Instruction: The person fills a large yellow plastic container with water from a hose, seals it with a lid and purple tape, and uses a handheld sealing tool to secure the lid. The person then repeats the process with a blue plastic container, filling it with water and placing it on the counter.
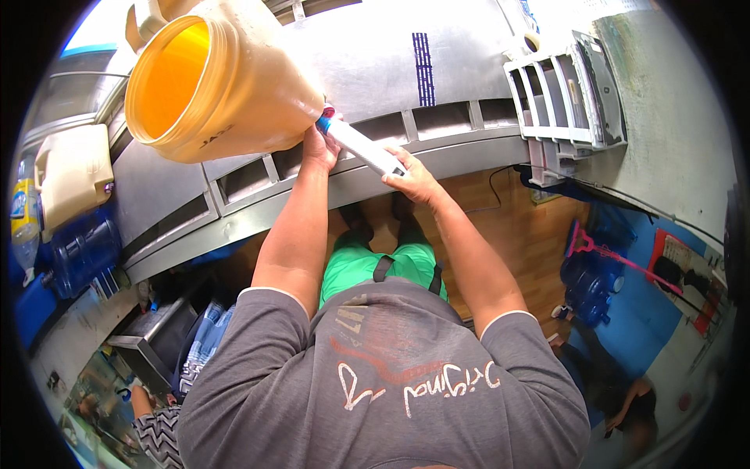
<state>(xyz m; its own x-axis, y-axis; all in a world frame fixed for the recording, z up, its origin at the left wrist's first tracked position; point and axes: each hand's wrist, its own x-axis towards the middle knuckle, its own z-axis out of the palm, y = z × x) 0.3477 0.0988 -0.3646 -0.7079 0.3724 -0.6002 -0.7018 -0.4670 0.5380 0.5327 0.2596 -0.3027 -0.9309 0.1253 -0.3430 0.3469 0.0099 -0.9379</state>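
Observation:
A white tube with a blue and red end slants in front of me above the steel counter's front edge. My right hand is closed around its lower right end, thumb and fingers on either side. At the upper left end, next to the blue and red part, my left hand is closed on the tube; some of its fingers are hidden. Right beside that hand looms a big yellowish plastic jug, its wide open mouth turned to the left. I cannot tell whether the hand touches it.
The steel counter has slots along its front. A white rack stands at its right end. To the left are a cream jerrycan, a clear bottle and a blue water jug. Another person is at the lower right.

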